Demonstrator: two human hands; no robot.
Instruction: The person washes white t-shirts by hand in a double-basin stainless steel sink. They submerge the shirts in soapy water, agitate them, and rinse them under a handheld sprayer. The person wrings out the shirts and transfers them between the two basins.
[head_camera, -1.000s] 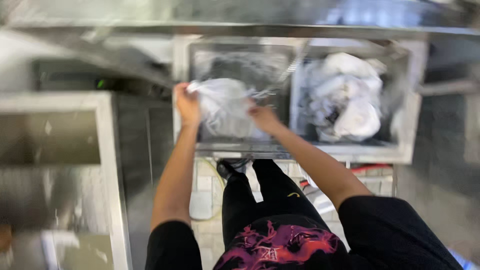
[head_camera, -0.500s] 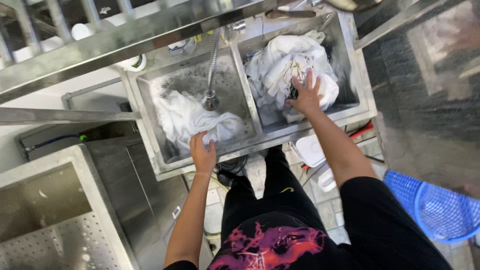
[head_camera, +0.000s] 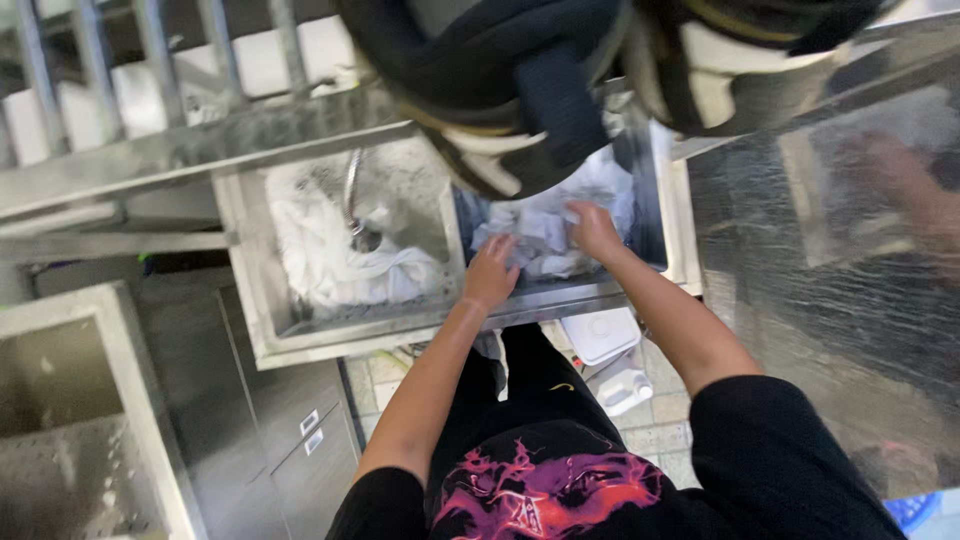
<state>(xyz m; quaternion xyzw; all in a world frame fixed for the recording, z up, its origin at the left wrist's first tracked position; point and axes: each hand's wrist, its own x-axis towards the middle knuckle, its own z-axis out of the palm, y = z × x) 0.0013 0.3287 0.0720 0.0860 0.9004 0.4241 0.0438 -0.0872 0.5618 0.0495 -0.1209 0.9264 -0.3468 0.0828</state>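
The steel double sink holds white cloth in its left basin. In the right basin, near the front rim, lies the white laundry; left hand and right hand press on it, fingers curled, grip unclear. Gathering loose folds evenly before lifting seems wise.

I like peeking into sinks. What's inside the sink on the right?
White cloths fill the right sink basin, with the left hand and right hand on them. The basin's bottom and back are hidden by cloths and headgear.

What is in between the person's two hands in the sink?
In the head view, white cloth fills the gap between the left hand and the right hand. Both hands rest on it in the right sink basin.
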